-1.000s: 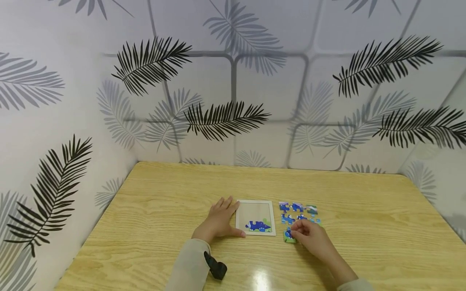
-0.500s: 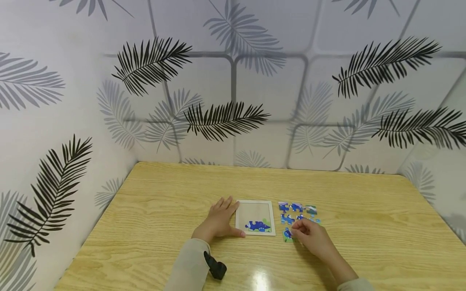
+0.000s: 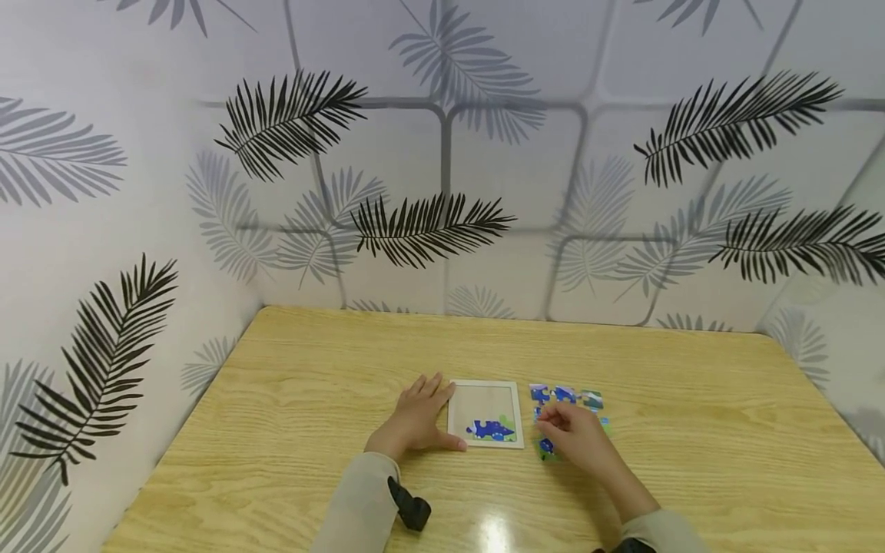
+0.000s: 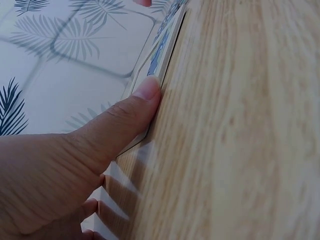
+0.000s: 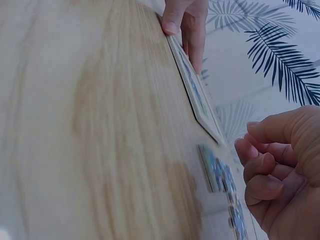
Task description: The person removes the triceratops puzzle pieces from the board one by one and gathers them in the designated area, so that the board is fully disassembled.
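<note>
My left hand (image 3: 417, 413) lies spread at the left side of a white-rimmed puzzle tray (image 3: 518, 418), its fingers straight. In the left wrist view the thumb (image 4: 125, 112) presses against the tray's near edge. Inside the tray, blue and green jigsaw pieces (image 3: 492, 428) sit fitted together at the lower right. My right hand (image 3: 574, 435) hovers over several loose jigsaw pieces (image 3: 565, 393) right of the tray, hiding some of them. Its fingers are loosely curled, and the right wrist view shows no piece between thumb and fingertips. A green-edged piece (image 3: 548, 451) lies below it.
The wood-grain table (image 3: 332, 361) reaches back to a wall (image 3: 498, 269) with a leaf pattern. A black strap (image 3: 409, 507) with a small device is around the left wrist.
My right hand has moved up and slightly left, from the bottom loose piece to over the middle row. The bottom piece stays on the table. My left hand and the tray have not moved.
</note>
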{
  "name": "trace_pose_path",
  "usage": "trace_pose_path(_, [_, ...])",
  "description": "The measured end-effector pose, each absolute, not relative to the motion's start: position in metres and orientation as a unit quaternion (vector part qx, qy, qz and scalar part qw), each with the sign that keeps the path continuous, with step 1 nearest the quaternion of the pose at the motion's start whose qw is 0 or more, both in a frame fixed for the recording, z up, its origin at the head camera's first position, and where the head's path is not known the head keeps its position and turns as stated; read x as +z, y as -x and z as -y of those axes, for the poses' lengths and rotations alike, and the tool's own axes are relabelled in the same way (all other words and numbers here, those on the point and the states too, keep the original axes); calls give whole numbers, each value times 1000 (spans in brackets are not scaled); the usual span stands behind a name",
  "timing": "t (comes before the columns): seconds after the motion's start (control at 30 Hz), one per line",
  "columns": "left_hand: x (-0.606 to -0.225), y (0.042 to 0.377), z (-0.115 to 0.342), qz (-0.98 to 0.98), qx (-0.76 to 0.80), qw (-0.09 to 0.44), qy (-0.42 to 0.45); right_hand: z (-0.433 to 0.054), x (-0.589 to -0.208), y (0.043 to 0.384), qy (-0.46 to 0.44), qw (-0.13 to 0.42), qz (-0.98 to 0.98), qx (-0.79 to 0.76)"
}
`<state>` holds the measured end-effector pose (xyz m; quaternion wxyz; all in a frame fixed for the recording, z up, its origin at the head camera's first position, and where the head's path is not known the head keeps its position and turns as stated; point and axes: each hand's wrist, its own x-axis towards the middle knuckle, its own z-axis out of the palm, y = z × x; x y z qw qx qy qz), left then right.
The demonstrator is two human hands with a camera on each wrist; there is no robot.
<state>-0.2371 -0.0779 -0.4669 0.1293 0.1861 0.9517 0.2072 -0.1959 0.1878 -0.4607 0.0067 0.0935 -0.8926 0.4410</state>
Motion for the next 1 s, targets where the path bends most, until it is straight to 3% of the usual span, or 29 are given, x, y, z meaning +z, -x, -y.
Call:
trace_pose_path(0.7, [-468,238,76,-953,206,127,-185,-132,-463,208,-84,-52,882,461])
trace_pose_path(1.0, [-469,238,77,-952,206,123,-189,-124,-468,208,-96,-53,888,446])
